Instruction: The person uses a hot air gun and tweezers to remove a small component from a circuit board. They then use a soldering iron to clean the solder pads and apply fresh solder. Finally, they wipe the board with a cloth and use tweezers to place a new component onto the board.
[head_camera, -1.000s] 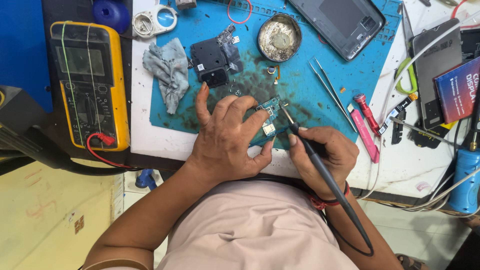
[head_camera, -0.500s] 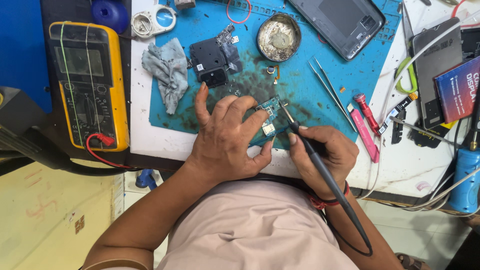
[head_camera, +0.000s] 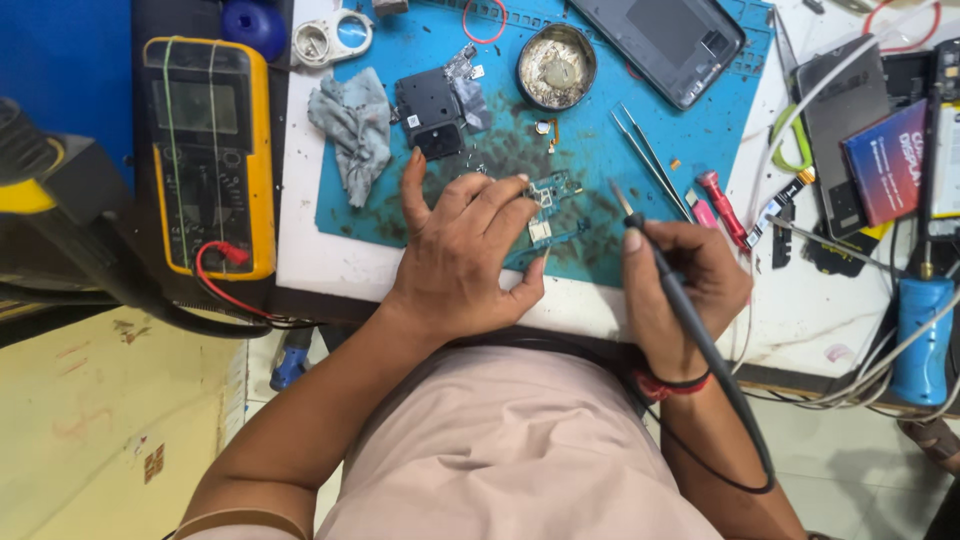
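Right hand (head_camera: 680, 290), gripping the soldering iron (head_camera: 690, 320), has lifted its tip clear of the circuit board (head_camera: 548, 205). Left hand (head_camera: 465, 255) still pins the board on the blue mat (head_camera: 640, 90); the soldering contact is broken.

The blue work mat (head_camera: 700, 150) looks like matt rubber, scuffed and speckled with dark residue around the small green circuit board (head_camera: 550, 205). Just right of that board, the soldering iron (head_camera: 670, 290) has a matt black plastic grip and a bare metal tip. Left of the board lies a crumpled grey cloth (head_camera: 355, 130); farther left, a multimeter (head_camera: 210, 150) in glossy yellow plastic.
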